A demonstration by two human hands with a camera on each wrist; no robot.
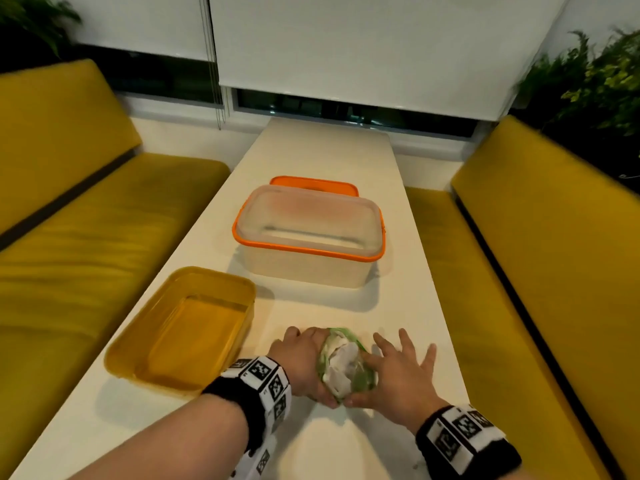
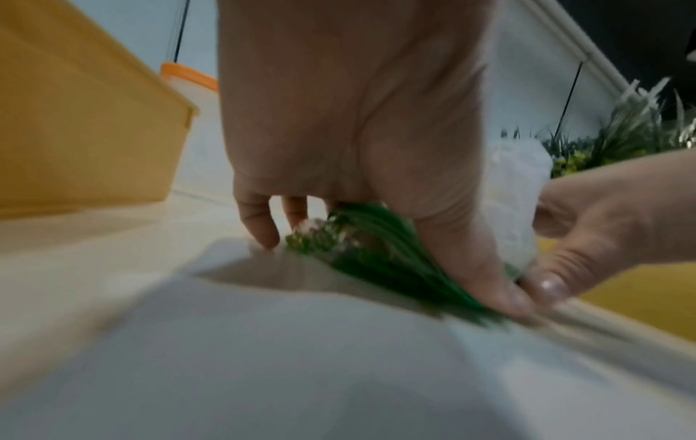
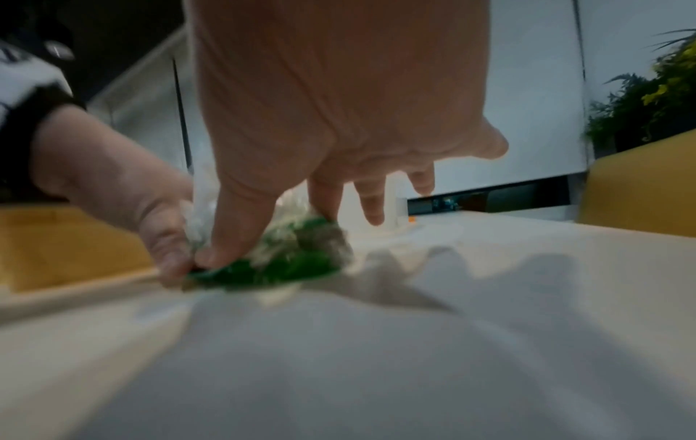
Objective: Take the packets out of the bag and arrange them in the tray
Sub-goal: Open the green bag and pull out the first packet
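In the lower middle of the head view, a small crumpled bag (image 1: 346,367) of green and white plastic lies on the long white table (image 1: 346,161), between the two hands. The left hand (image 1: 301,362) is at the bag's left side: its fingers curl around the far edge and its thumb comes to the near corner, so it holds the bag. The right hand (image 1: 398,372) is at the bag's right side. Its thumb and forefinger pinch the bag, the thumb at the near corner almost against the left thumb, while the other three fingers stay spread and straight over the table. In the left wrist view the green plastic (image 2: 376,253) is pressed under the left thumb, and the picture is blurred, so the packets inside cannot be told apart. Just to the left of the hands, in the lower left part of the head view, stands the yellow tray (image 1: 228,282), with nothing visible in it. Further up, in the middle of the frame, stands a clear box with an orange rim (image 1: 304,251), and behind it lies an orange lid (image 1: 313,183). Yellow sofas (image 1: 69,237) are at both sides of the table.
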